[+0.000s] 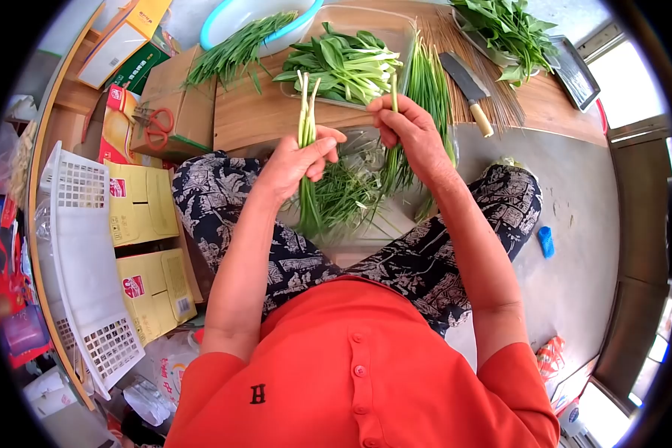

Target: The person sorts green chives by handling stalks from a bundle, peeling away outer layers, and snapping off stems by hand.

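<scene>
Both hands are busy over here: the left hand (302, 161) has its fingers curled round a few green stalks (307, 123), pale ends up and leaves dangling, while the right hand (413, 137) pinches a slim stem (394, 87) or two between thumb and fingers. So the stuff being worked on is up in the air, near the front edge of the desk (235, 119) and above a messy heap (340, 196) of thin leaves between the knees (207, 190).

Progress-wise I'd call it partway, just my guess. Leafy greens (340, 63) are piled in a clear tray (366, 16) on the desk, which reads to me as a done lot. Long chives (428, 86) lie just beside the tray, and another bunch (235, 54) hangs over the rim of a basin (235, 22); can't tell if those are finished or waiting. Whatever's in the hands isn't put down yet, and the heap below looks loose and unsorted, maybe trimmings. Knife (463, 77) is lying on the desk, nobody touching it.
</scene>
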